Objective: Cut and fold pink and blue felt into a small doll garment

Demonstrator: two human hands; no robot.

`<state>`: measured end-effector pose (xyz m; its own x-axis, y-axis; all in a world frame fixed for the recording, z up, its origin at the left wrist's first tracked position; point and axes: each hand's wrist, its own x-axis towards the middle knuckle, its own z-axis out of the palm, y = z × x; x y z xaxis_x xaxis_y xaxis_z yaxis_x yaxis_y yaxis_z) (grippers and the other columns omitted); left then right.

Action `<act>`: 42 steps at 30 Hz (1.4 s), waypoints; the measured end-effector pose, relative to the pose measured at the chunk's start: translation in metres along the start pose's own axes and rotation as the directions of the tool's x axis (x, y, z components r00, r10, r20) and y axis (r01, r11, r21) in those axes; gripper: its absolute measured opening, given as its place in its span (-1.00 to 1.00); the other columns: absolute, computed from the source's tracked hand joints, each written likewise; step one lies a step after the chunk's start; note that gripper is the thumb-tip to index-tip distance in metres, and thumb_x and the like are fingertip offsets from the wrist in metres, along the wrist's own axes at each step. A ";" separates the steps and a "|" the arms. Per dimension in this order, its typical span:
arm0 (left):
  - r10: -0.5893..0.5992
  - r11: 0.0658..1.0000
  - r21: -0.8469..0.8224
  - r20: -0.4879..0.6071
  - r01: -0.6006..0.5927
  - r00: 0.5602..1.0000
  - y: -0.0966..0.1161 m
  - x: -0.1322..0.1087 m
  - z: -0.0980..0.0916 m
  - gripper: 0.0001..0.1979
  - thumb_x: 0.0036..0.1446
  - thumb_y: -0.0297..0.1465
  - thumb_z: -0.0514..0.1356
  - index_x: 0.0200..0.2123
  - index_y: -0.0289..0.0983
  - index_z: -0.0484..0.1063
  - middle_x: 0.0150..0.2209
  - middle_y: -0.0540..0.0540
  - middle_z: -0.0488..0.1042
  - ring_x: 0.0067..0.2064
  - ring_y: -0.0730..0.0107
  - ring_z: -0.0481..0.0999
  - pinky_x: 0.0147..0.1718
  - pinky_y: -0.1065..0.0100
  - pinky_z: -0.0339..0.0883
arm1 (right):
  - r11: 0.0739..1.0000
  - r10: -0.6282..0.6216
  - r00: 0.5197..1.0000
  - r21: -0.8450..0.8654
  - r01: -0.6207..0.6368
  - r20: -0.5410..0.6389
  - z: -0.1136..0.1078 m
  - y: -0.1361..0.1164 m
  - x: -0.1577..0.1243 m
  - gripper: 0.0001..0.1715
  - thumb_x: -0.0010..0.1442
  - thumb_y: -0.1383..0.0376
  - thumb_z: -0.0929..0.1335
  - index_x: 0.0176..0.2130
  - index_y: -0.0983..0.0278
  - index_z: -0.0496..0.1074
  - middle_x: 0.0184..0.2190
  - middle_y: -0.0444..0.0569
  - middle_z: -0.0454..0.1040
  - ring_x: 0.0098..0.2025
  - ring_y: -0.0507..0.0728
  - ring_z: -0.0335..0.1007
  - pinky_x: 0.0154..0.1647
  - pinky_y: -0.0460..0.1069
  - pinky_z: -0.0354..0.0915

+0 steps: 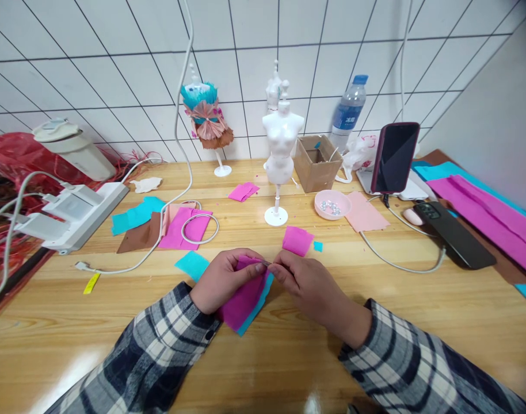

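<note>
My left hand is closed on a magenta crepe paper piece, thumb on top near its upper edge. A blue crepe paper layer shows beneath it along the right side. My right hand pinches the top corner of the same paper, its fingertips meeting those of the left. What lies between the fingertips is too small to make out. Beyond the hands lie a small magenta piece and a tiny blue scrap. Another blue piece is partly behind my left hand.
A white mannequin stands ahead, and a dressed one at the back left. Right of centre are a pink dish of small shiny pieces, a cardboard box and phones. A power strip and cables lie left.
</note>
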<state>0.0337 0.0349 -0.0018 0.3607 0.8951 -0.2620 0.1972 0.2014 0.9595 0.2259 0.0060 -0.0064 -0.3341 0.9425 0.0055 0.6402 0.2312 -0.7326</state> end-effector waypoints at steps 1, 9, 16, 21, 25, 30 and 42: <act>0.002 1.000 -0.010 0.002 -0.002 1.000 0.000 0.000 0.000 -0.71 -0.03 -0.17 0.35 -0.40 -0.29 0.53 -0.45 -0.03 0.54 -0.46 0.43 0.42 -0.44 0.42 0.27 | 1.000 -0.001 1.000 -0.002 0.001 0.000 0.000 0.000 0.000 -0.64 0.36 0.07 0.17 -0.35 0.23 0.28 -0.51 -0.18 0.35 -0.49 0.01 0.21 -0.46 -0.07 -0.02; -0.033 0.994 -0.103 0.030 0.036 0.999 0.000 0.000 -0.003 -0.72 0.02 -0.17 0.33 -0.43 -0.30 0.55 -0.48 -0.01 0.52 -0.48 0.49 0.38 -0.45 0.46 0.24 | 1.000 0.009 1.000 0.011 -0.009 -0.010 -0.002 0.000 0.001 -0.64 0.37 0.07 0.17 -0.34 0.23 0.28 -0.51 -0.18 0.35 -0.48 0.01 0.21 -0.45 -0.07 -0.02; -0.023 0.999 -0.047 0.020 0.024 1.000 0.001 0.000 -0.003 -0.72 0.02 -0.18 0.33 -0.41 -0.31 0.56 -0.46 -0.03 0.53 -0.45 0.45 0.39 -0.45 0.45 0.23 | 0.999 0.024 1.000 0.027 -0.024 0.007 -0.003 -0.001 0.000 -0.64 0.36 0.07 0.18 -0.33 0.24 0.29 -0.51 -0.18 0.34 -0.46 0.01 0.23 -0.44 -0.08 -0.01; -0.025 0.999 -0.029 0.016 0.025 1.000 0.001 0.000 -0.003 -0.71 0.02 -0.17 0.32 -0.41 -0.32 0.55 -0.46 -0.03 0.52 -0.45 0.46 0.39 -0.44 0.45 0.23 | 0.999 0.027 1.000 0.023 -0.027 0.008 -0.003 0.000 0.001 -0.64 0.37 0.07 0.17 -0.34 0.24 0.28 -0.51 -0.19 0.33 -0.46 0.01 0.22 -0.44 -0.08 -0.02; -0.013 1.000 -0.010 0.005 0.013 1.000 0.000 0.001 -0.003 -0.71 0.03 -0.17 0.31 -0.40 -0.32 0.55 -0.46 -0.02 0.51 -0.44 0.46 0.39 -0.43 0.45 0.24 | 1.000 0.019 1.000 0.022 -0.019 -0.001 -0.002 0.001 0.001 -0.64 0.37 0.06 0.17 -0.34 0.24 0.27 -0.52 -0.19 0.33 -0.47 0.01 0.21 -0.45 -0.08 -0.02; -0.003 1.000 0.006 -0.002 0.003 1.000 -0.001 0.001 -0.004 -0.70 0.03 -0.17 0.31 -0.40 -0.32 0.55 -0.44 -0.03 0.51 -0.43 0.46 0.39 -0.43 0.44 0.24 | 1.000 0.007 1.000 0.007 -0.007 -0.016 -0.001 0.001 0.001 -0.65 0.37 0.08 0.17 -0.34 0.24 0.28 -0.51 -0.19 0.33 -0.46 0.01 0.22 -0.44 -0.08 -0.02; -0.001 1.000 -0.008 -0.002 0.001 1.000 -0.001 0.001 -0.004 -0.70 0.04 -0.16 0.31 -0.40 -0.32 0.55 -0.45 -0.03 0.51 -0.43 0.47 0.39 -0.45 0.46 0.24 | 1.000 0.013 1.000 0.010 -0.013 -0.017 -0.001 0.001 0.001 -0.64 0.37 0.08 0.17 -0.34 0.23 0.28 -0.50 -0.18 0.35 -0.46 0.01 0.23 -0.44 -0.07 -0.02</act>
<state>0.0307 0.0372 -0.0032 0.3588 0.8958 -0.2625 0.1897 0.2054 0.9601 0.2274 0.0075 -0.0065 -0.3140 0.9494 0.0070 0.6375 0.2163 -0.7395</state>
